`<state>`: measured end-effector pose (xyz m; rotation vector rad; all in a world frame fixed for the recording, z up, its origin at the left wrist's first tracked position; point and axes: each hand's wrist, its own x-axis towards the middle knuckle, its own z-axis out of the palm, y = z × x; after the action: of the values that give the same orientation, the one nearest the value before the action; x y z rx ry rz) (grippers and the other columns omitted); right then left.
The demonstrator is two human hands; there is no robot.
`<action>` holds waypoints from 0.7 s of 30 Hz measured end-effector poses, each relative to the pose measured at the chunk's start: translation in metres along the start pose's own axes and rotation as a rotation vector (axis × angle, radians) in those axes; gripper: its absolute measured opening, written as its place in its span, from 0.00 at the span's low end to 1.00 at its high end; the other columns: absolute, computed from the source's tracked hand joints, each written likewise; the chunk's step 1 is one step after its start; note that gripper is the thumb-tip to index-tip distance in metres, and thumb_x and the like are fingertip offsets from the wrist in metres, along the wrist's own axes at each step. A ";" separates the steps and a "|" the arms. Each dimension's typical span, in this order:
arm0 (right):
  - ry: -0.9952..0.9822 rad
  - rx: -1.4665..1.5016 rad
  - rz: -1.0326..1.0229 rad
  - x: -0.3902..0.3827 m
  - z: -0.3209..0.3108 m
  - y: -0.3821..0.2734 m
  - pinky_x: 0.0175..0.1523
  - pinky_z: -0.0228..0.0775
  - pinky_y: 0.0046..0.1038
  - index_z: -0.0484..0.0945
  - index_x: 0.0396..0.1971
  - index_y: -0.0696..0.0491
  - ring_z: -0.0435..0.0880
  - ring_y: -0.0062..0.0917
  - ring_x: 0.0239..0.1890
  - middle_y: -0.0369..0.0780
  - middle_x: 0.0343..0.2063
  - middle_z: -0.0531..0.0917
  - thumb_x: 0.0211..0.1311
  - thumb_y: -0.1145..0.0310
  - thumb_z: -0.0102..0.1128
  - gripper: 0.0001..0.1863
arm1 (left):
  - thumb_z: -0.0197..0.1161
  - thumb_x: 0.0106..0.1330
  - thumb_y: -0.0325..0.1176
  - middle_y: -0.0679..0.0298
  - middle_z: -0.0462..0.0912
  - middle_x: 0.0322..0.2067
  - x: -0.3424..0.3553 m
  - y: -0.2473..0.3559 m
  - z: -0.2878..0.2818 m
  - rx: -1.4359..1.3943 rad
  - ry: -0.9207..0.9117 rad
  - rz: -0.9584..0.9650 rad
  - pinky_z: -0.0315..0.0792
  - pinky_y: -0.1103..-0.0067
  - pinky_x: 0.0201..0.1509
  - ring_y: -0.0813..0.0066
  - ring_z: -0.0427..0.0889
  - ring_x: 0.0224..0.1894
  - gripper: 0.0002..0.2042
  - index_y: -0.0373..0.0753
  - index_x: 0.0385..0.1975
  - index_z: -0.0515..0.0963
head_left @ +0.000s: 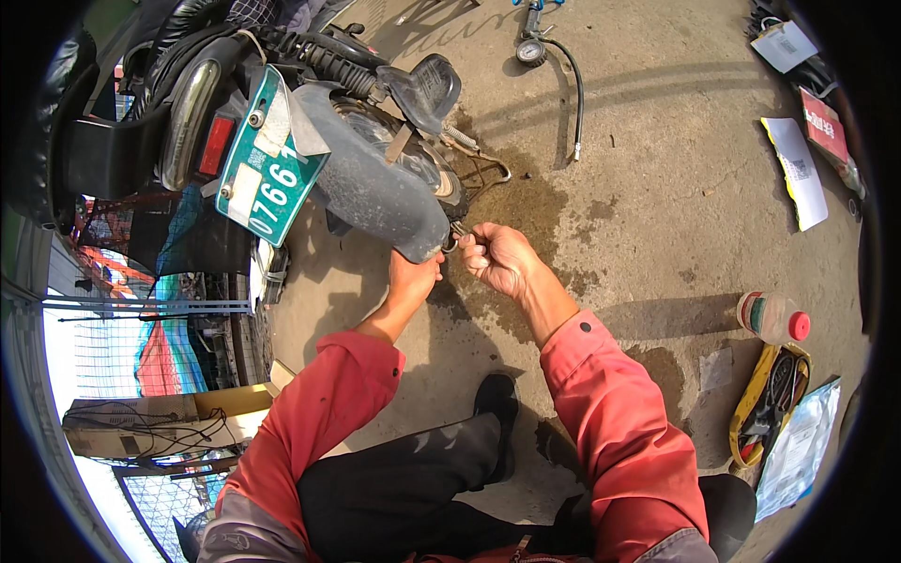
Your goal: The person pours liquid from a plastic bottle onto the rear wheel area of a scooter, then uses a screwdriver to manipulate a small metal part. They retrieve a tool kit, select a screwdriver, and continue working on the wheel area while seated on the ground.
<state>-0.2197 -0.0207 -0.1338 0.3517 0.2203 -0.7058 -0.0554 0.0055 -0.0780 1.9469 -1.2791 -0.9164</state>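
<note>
A two-wheeler's rear end leans into view at the upper left, with a dusty grey mudguard [371, 178] over its rear wheel [434, 175]. My left hand [410, 289] is closed at the mudguard's lower tip, fingers curled in toward the wheel. What it grips is hidden there. Just to its right, my right hand [503, 263] pinches a thin metal piece [458, 228] against the wheel's underside; its kind is too small to tell. Beside the wheel, a bent metal stand [493, 174] reaches the wet concrete. A green number plate [267, 169] hangs behind the mudguard.
An air gauge [531, 52] with a black hose lies at the far side. On the right are a clear bottle with a red cap [774, 317], a yellow tool bag [770, 403] and a plastic packet [798, 450]. A cardboard box [141, 422] stands at left.
</note>
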 end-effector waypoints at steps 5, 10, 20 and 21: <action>-0.015 -0.012 -0.006 0.002 -0.007 0.002 0.18 0.49 0.17 0.65 0.40 0.62 0.59 0.14 0.20 0.36 0.25 0.69 0.72 0.73 0.35 0.09 | 0.61 0.69 0.31 0.65 0.77 0.23 0.001 -0.001 0.001 0.000 -0.007 0.017 0.71 0.82 0.20 0.81 0.73 0.20 0.08 0.31 0.36 0.79; -0.006 -0.039 -0.005 0.002 -0.018 0.012 0.19 0.50 0.17 0.66 0.37 0.62 0.61 0.15 0.19 0.36 0.24 0.71 0.72 0.73 0.36 0.09 | 0.61 0.69 0.30 0.65 0.77 0.23 0.000 0.001 0.001 0.020 0.007 0.041 0.71 0.82 0.20 0.81 0.73 0.20 0.07 0.32 0.36 0.79; -0.037 0.070 -0.008 0.001 -0.022 0.015 0.21 0.56 0.19 0.68 0.35 0.61 0.64 0.16 0.21 0.37 0.25 0.72 0.69 0.69 0.42 0.10 | 0.61 0.69 0.31 0.66 0.77 0.23 -0.001 0.002 0.001 0.050 0.003 0.037 0.71 0.82 0.19 0.81 0.73 0.19 0.07 0.32 0.36 0.79; -0.059 0.083 0.000 0.001 -0.024 0.015 0.20 0.56 0.19 0.69 0.36 0.61 0.64 0.16 0.21 0.37 0.25 0.71 0.68 0.68 0.42 0.11 | 0.61 0.69 0.31 0.66 0.77 0.23 -0.001 0.002 0.001 0.053 -0.004 0.037 0.71 0.83 0.19 0.82 0.73 0.19 0.07 0.33 0.36 0.79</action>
<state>-0.2109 -0.0020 -0.1525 0.4092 0.1359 -0.7257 -0.0575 0.0054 -0.0768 1.9564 -1.3503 -0.8766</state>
